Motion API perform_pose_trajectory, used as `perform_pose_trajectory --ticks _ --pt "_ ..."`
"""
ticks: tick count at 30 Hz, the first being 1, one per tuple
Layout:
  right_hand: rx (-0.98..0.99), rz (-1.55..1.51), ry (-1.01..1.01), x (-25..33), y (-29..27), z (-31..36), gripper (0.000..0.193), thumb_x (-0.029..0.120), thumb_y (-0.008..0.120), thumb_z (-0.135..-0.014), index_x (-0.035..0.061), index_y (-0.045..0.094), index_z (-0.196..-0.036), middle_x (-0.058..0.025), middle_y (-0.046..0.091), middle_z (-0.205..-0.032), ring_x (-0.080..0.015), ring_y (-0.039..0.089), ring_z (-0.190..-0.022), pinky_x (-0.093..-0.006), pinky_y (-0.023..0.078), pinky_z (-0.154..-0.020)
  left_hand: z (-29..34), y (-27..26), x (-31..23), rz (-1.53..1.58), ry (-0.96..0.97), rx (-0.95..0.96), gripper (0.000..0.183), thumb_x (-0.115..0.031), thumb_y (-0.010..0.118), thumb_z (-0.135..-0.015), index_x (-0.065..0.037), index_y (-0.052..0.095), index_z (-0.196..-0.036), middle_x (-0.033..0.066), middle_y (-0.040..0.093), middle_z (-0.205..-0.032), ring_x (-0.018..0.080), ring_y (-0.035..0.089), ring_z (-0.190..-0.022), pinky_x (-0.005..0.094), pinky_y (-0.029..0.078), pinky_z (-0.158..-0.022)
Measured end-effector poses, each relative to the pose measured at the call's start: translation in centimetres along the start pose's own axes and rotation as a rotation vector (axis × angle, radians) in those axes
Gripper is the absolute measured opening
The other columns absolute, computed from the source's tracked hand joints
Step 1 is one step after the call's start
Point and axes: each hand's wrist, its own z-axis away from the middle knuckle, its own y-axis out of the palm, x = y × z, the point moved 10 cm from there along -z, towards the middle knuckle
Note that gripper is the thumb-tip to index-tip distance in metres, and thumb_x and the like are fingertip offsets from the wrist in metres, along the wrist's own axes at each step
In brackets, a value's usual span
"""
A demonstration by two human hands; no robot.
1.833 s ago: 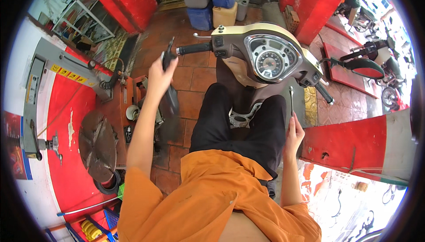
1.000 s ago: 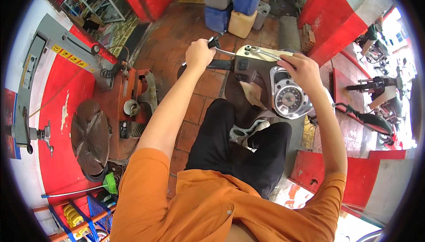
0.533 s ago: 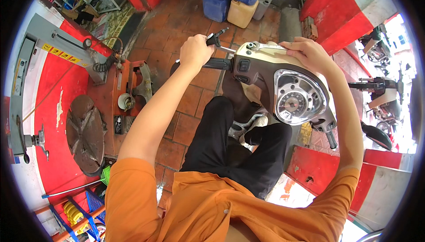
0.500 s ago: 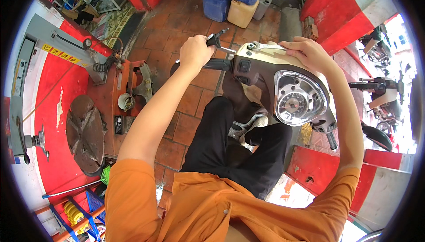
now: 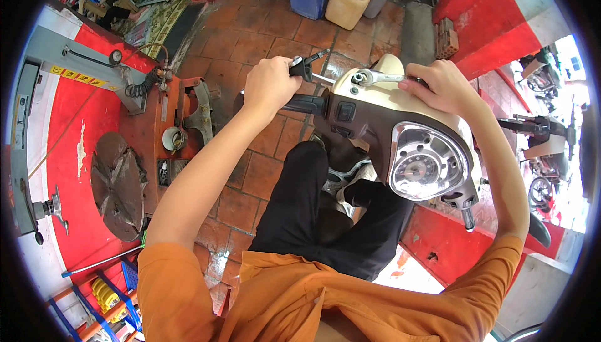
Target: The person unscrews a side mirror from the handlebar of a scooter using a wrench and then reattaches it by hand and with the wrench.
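Our left hand [image 5: 270, 84] grips the handlebar [image 5: 305, 103]; our right hand [image 5: 441, 85], off the bar's right end a moment ago, now holds a wrench [image 5: 375, 78] on the scooter's headset [image 5: 400, 123], so bolt work looks underway.

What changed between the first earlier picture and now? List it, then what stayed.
The right hand rose from beside the thigh, where it held the wrench, and now presses it onto a fitting on top of the cream handlebar cover. The handlebar has swung, so the speedometer sits further right. The left hand stays closed on the left grip; the person stays seated.
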Motion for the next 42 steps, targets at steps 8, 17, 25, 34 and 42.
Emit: perform_pose_trajectory --ticks 8,17,25,34,42 --pt "-0.047 0.178 -0.177 -0.2 -0.2 -1.1 0.034 0.040 0.063 -0.090 0.0091 0.057 -0.078 -0.0114 0.053 -0.051 -0.0320 0.059 -0.053 -0.0420 0.043 -0.048 -0.4 0.5 0.1 -0.008 0.076 0.004 0.017 -0.019 0.072 -0.070 -0.011 0.074 -0.085 0.0176 0.068 -0.073 0.0363 0.067 -0.074 0.0461 0.053 -0.069" --pt "-0.084 0.187 -0.399 -0.8 1.0 -3.5 0.033 0.040 0.061 -0.090 0.0089 0.059 -0.082 -0.0111 0.055 -0.058 -0.0312 0.058 -0.054 -0.0430 0.043 -0.050 -0.3 0.2 -0.4 -0.003 0.098 0.022 0.016 -0.016 0.073 -0.068 -0.007 0.073 -0.081 0.0187 0.066 -0.070 0.0373 0.066 -0.071 0.0457 0.053 -0.068" --pt "0.028 0.015 -0.077 -0.6 0.7 -1.4 0.037 0.035 0.056 -0.094 0.0066 0.060 -0.071 -0.0150 0.057 -0.057 -0.0356 0.059 -0.059 -0.0448 0.045 -0.055 -0.4 0.4 -0.1 0.012 0.093 0.003 0.017 -0.015 0.071 -0.068 -0.008 0.073 -0.083 0.0192 0.065 -0.069 0.0383 0.065 -0.071 0.0451 0.051 -0.067" --pt "-0.067 0.104 0.095 4.6 -0.6 0.1 0.030 0.036 0.052 -0.098 0.0089 0.055 -0.085 -0.0118 0.058 -0.058 -0.0337 0.060 -0.056 -0.0432 0.045 -0.050 -0.4 0.2 -0.1 0.023 0.060 0.005 0.014 -0.018 0.072 -0.071 -0.009 0.074 -0.082 0.0176 0.067 -0.070 0.0364 0.067 -0.072 0.0450 0.053 -0.069" --pt "-0.070 0.038 0.216 2.8 -1.4 1.1 0.033 0.033 0.055 -0.096 0.0051 0.057 -0.078 -0.0144 0.058 -0.061 -0.0362 0.058 -0.058 -0.0453 0.044 -0.052 -0.3 -0.3 0.0 0.016 0.066 -0.047 0.016 -0.020 0.071 -0.072 -0.008 0.074 -0.082 0.0185 0.068 -0.072 0.0370 0.067 -0.073 0.0449 0.053 -0.070"
